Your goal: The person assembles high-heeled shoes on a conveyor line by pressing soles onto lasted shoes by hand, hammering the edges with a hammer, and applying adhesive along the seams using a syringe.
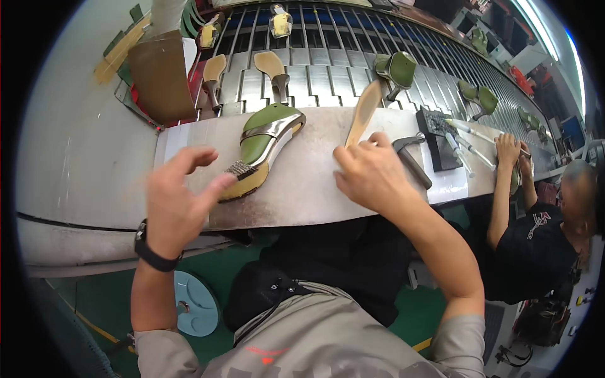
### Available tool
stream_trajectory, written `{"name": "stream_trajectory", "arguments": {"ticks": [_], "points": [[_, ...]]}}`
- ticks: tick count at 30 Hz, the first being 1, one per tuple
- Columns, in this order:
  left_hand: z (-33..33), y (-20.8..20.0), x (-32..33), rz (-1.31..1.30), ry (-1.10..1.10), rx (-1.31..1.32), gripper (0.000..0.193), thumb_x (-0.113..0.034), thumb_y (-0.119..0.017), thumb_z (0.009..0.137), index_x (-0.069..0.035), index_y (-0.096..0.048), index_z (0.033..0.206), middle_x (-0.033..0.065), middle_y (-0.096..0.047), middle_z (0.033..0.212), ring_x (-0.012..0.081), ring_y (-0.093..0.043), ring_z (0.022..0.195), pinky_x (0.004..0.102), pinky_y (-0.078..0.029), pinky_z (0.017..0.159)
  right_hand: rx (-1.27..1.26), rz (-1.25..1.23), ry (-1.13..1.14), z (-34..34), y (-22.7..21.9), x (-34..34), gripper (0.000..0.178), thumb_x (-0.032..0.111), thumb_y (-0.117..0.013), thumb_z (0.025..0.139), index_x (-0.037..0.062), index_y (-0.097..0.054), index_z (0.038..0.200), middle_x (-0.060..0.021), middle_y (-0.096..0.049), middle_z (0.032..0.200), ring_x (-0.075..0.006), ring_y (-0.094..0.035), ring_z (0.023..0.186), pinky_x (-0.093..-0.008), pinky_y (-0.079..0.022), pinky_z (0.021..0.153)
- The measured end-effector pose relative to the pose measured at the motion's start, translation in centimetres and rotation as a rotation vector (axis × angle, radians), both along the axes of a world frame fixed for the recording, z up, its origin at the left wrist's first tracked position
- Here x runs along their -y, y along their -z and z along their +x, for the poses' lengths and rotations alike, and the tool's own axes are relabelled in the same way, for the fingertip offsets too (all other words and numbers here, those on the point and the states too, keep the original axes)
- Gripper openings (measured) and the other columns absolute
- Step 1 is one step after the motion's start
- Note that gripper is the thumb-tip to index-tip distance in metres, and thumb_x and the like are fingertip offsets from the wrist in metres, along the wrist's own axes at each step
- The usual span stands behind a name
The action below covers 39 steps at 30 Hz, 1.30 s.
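Note:
My left hand (179,195) is open, thumb and fingers spread, beside the heel end of a shoe on a green last (268,120). The shoe has a silver strap, a woven metallic band near my thumb and a tan underside; it lies on its side on the pale bench. No clear contact between hand and shoe shows. Closed around the lower end of a slim tan shoe sole (365,110), my right hand (372,170) holds it tilted up above the bench. Whatever part of the sole lies inside my fingers is hidden.
A hammer (413,162) and a black block (439,142) with white-handled tools lie right of my right hand. Behind the bench a slatted metal conveyor (315,79) carries soles with heels and green lasts. A brown box (161,79) stands left; a co-worker (535,233) works at right.

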State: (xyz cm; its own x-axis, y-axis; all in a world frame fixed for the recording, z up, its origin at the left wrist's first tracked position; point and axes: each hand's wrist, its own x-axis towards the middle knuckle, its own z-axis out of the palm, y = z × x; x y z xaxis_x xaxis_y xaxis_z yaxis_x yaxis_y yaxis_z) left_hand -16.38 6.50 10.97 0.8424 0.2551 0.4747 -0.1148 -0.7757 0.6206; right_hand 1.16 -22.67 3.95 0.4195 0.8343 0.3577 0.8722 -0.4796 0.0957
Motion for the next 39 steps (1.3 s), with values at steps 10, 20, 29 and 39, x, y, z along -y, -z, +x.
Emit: {"name": "stream_trajectory", "arguments": {"ticks": [10, 20, 29, 39], "points": [[-1.3, 0.7, -2.0, -0.087, 0.028, -0.203, 0.025, -0.006, -0.083, 0.088, 0.004, -0.072, 0.108, 0.0082, -0.072, 0.088, 0.0164, -0.066, 0.079, 0.0301, -0.053, 0.077, -1.457, 1.317, 0.061, -0.4, 1.5, -4.6, 0.031, 0.029, -0.074, 0.103, -0.0023, -0.072, 0.097, -0.0078, -0.075, 0.088, -0.0156, -0.069, 0.074, -0.0313, -0.057, 0.074], [9.4, 1.6, 0.4, -0.759, 0.267, 0.591, 0.031, -0.015, -0.068, 0.107, 0.004, -0.06, 0.13, 0.0223, -0.073, 0.127, 0.0242, -0.071, 0.117, 0.0375, -0.057, 0.104, -1.016, 1.097, 0.36, -2.2, 3.2, -1.2, 0.034, 0.016, -0.075, 0.101, 0.0007, -0.062, 0.073, 0.0034, -0.057, 0.066, -0.0034, -0.045, 0.064, -0.025, -0.038, 0.059], [11.5, -0.2, 0.1, -0.922, 0.345, 0.396, 0.036, -0.02, -0.061, 0.111, 0.003, -0.057, 0.138, 0.0281, -0.068, 0.135, 0.0328, -0.068, 0.128, 0.0443, -0.06, 0.106, -0.548, 0.869, 0.349, -5.7, 6.0, 2.2, 0.031, 0.002, -0.074, 0.094, -0.0022, -0.06, 0.121, -0.0298, -0.057, 0.146, -0.0376, -0.067, 0.119, -0.0455, -0.052, 0.104], [9.9, -1.9, 0.0, -1.18, 0.563, 0.292, 0.038, -0.026, -0.055, 0.112, 0.002, -0.057, 0.137, 0.0298, -0.067, 0.137, 0.0352, -0.068, 0.126, 0.0478, -0.059, 0.105, -1.948, 1.581, 0.212, -18.2, 6.8, 9.7, 0.06, 0.038, -0.066, 0.105, -0.0023, -0.049, 0.147, -0.024, -0.066, 0.137, -0.0319, -0.074, 0.109, -0.0442, -0.062, 0.093]]}}
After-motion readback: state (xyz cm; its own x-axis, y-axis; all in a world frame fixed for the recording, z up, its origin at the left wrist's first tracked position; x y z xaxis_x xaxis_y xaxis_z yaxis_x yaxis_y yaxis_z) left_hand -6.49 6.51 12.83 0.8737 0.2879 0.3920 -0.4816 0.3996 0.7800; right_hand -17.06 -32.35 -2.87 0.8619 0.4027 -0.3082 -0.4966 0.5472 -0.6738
